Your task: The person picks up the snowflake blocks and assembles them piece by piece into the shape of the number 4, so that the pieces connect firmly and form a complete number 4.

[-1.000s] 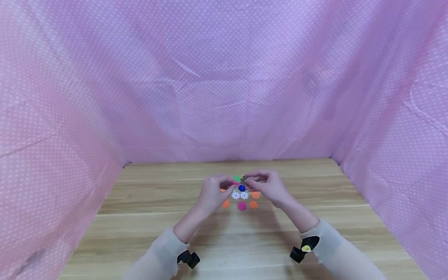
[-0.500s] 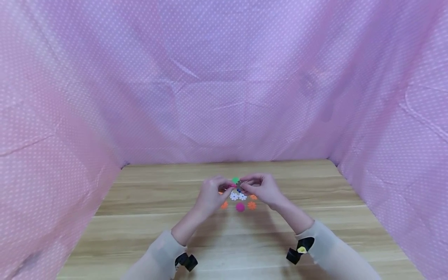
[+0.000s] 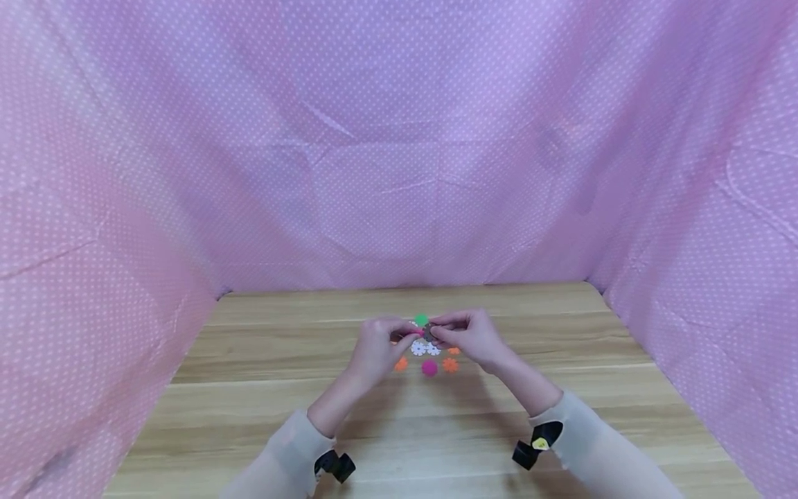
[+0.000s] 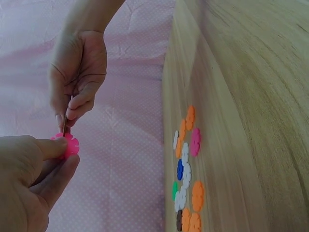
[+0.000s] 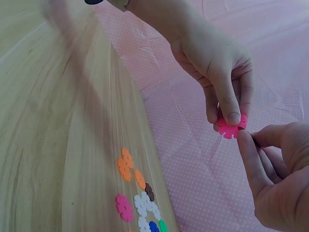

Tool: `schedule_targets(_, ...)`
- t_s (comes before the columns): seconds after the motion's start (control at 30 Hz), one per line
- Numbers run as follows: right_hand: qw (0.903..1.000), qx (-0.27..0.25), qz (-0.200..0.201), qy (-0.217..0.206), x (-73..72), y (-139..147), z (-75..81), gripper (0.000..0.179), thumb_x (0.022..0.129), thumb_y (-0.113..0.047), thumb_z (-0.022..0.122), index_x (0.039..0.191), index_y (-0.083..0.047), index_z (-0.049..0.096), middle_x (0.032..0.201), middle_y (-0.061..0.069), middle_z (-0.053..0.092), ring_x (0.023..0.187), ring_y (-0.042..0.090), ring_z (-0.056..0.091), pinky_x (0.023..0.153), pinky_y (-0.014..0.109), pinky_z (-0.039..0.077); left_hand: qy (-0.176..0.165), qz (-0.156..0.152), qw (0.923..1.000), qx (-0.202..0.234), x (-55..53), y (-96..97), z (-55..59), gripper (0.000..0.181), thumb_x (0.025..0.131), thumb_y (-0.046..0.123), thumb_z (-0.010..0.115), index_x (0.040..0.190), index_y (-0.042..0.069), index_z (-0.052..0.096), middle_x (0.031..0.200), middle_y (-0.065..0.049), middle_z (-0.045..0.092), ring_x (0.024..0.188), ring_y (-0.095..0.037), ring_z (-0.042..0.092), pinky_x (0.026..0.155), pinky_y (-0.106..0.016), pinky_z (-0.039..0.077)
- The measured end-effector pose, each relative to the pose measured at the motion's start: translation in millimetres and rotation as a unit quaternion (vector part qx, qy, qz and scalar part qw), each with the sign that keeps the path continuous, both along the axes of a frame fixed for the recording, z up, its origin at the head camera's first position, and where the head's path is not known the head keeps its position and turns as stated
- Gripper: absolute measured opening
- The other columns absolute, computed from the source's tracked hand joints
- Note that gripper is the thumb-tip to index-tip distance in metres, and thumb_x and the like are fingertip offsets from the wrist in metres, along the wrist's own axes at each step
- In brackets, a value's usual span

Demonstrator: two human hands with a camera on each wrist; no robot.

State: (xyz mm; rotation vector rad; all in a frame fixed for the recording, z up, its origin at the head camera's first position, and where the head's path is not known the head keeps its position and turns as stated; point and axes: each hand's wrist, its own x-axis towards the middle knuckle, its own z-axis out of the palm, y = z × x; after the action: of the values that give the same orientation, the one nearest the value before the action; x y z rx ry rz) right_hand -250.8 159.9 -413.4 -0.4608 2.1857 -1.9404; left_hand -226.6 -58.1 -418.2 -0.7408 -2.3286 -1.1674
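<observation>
In the head view my left hand (image 3: 376, 352) and right hand (image 3: 472, 338) meet above the table. The left thumb and fingers pinch a pink notched snowflake disc (image 5: 231, 127), whose slotted rim shows in both wrist views. My right fingers pinch a brown snowflake disc (image 3: 429, 333), seen edge-on as a thin line in the left wrist view. The brown disc's edge is right at the pink one's rim, crosswise to it. My fingers hide much of both discs. Beneath the hands lie white snowflake discs (image 3: 418, 348) and a green one (image 3: 421, 320).
Several orange discs (image 4: 197, 195), another pink disc (image 3: 429, 368), a blue disc (image 4: 180, 169) and a loose brown disc (image 5: 149, 192) lie grouped on the wooden table (image 3: 262, 416). Pink dotted cloth (image 3: 399, 173) surrounds the table's back and sides.
My right hand has lowered slightly and moved left, bringing the brown disc against the pink disc's edge. The left hand stays nearly in place, still pinching the pink disc.
</observation>
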Motion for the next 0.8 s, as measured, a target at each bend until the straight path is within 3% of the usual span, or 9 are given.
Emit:
schedule_targets(0.47, 0.9995, -0.016, 0.007, -0.027, 0.9, -2, 4.9, 0.030, 0.096, 0.006, 0.071, 0.123, 0.020, 0.067, 0.107, 0.019, 0.080, 0.080, 0.009, 0.077, 0.078, 0.025, 0.069, 0.024, -0.027, 0.9993, -0.011, -0.9, -6.2, 1.1, 0.007, 0.091, 0.005, 0.083, 0.098, 0.004, 0.083, 0.098, -0.011, 0.083, 0.087, -0.020, 0.081, 0.077, -0.016, 0.066)
schedule_targets(0.8, 0.9996, 0.004, 0.006, -0.027, -1.3, -3, 13.8, 0.030, 0.097, 0.001, 0.073, 0.123, 0.018, 0.069, 0.109, 0.023, 0.080, 0.083, 0.011, 0.078, 0.080, 0.026, 0.070, 0.025, -0.051, 0.9983, 0.014, -3.8, -7.9, 5.5, 0.006, 0.092, 0.003, 0.081, 0.098, 0.003, 0.082, 0.096, -0.011, 0.083, 0.085, -0.021, 0.081, 0.077, -0.017, 0.066)
